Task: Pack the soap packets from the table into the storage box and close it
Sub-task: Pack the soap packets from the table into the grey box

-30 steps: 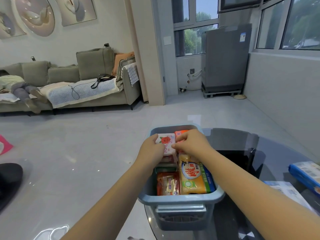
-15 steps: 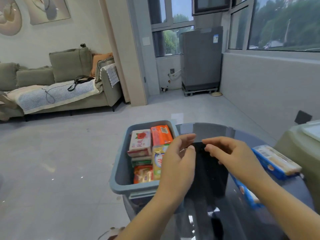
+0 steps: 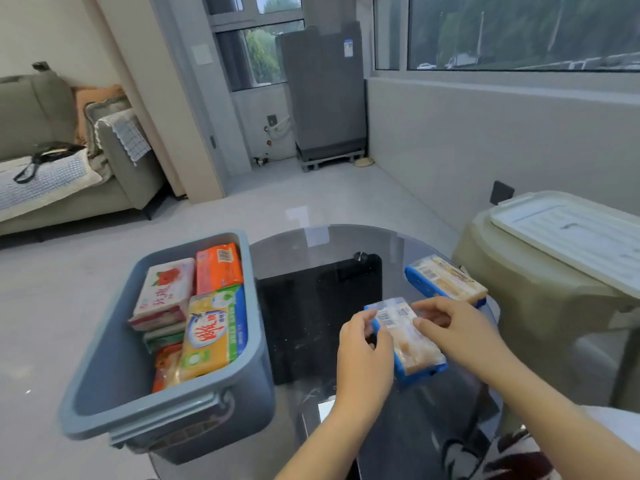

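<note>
I have both hands on 1 blue-edged soap packet (image 3: 405, 336) over the glass bench (image 3: 311, 258): left hand (image 3: 363, 355) and right hand (image 3: 457, 332) clasp its ends. Another packet (image 3: 445, 280) lies just beyond; the open storage box (image 3: 114, 344) sits left, packets inside.

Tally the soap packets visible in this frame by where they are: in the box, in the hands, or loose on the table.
In the grey storage box: 6 visible (white rose packet, orange packet, yellow packet, green edges of 2 below, red-orange one at front)
Held by both hands: 1 blue packet (left hand, right hand)
Loose on the glass table: 1 blue packet
Total: 8
</note>
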The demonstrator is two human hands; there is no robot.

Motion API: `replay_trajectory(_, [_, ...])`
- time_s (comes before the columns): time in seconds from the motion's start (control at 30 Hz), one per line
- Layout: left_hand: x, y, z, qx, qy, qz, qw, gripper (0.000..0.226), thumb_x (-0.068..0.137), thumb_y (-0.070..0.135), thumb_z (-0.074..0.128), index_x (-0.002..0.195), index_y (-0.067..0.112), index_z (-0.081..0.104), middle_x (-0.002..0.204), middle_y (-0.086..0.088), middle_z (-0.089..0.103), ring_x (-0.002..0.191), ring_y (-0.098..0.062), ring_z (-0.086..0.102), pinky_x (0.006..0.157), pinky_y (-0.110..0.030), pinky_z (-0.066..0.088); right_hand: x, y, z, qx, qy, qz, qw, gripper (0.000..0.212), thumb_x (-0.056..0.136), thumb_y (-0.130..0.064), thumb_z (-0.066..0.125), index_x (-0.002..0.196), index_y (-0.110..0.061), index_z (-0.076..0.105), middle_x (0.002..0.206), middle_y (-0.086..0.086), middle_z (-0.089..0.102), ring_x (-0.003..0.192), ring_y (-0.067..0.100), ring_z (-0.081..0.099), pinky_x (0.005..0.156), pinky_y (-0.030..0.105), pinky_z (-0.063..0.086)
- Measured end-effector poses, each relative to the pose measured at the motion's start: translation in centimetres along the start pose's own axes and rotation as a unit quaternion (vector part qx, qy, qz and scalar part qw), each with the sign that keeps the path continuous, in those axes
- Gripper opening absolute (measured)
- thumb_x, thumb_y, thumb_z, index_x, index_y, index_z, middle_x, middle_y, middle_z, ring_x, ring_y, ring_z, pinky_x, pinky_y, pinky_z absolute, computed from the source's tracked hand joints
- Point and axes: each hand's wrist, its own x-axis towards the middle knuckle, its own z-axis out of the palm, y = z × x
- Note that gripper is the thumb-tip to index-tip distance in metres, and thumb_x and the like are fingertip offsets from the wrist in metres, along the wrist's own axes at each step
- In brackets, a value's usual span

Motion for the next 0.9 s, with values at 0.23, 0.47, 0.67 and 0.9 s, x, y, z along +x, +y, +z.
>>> replay_trajectory(0.23, [1.1, -1.8, 2.3, -0.014, -0.020, -0.072, 0.997, 0.035, 0.091, 0.010, 0.045, 0.121, 0.025, 0.055, 0.114, 0.008, 0.065, 0.098, -0.007, 0.065, 0.064, -0.010, 0.051, 1.0, 1.7, 0.4, -0.048, -0.086, 0.089, 0.991, 0.045, 0.086, -0.031, 0.058, 0.129, -0.019, 0.052, 0.118, -0.003, 0.062, 0.102, 0.008, 0.058, 0.073, 0.017, 0.043])
replay_trajectory(0.47, [0.9, -1.2, 3.3, -0.052, 0.015, -0.078, 0.995, 0.041, 0.090, 0.006, 0.047, 0.125, 0.023, 0.058, 0.114, 0.002, 0.068, 0.101, -0.015, 0.065, 0.084, -0.035, 0.057, -0.2, 2.0, 0.6, 0.126, -0.089, 0.066, 0.986, 0.032, 0.086, -0.012, 0.057, 0.110, -0.032, 0.064, 0.083, -0.018, 0.071, 0.074, -0.004, 0.066, 0.054, 0.009, 0.047])
replay_trajectory(0.67, [2.1, 1.6, 4.3, -0.090, 0.026, -0.021, 0.995, 0.039, 0.090, 0.006, 0.051, 0.119, 0.028, 0.062, 0.107, 0.011, 0.070, 0.098, -0.007, 0.066, 0.084, -0.030, 0.056, 1.1, 0.5, -2.1, 0.158, -0.029, 0.045, 0.986, 0.035, 0.085, -0.012, 0.059, 0.116, -0.027, 0.064, 0.107, -0.005, 0.070, 0.094, 0.011, 0.066, 0.085, 0.034, 0.053])
replay_trajectory(0.9, [5.8, 4.1, 8.7, -0.110, 0.025, -0.033, 0.993, 0.049, 0.090, 0.009, 0.054, 0.135, 0.028, 0.049, 0.124, 0.010, 0.061, 0.100, -0.002, 0.060, 0.076, -0.017, 0.053, 5.2, -0.4, -7.0, 0.071, -0.002, 0.023, 0.997, 0.034, 0.085, -0.010, 0.051, 0.111, -0.029, 0.065, 0.085, 0.000, 0.071, 0.075, 0.016, 0.067, 0.051, 0.025, 0.053])
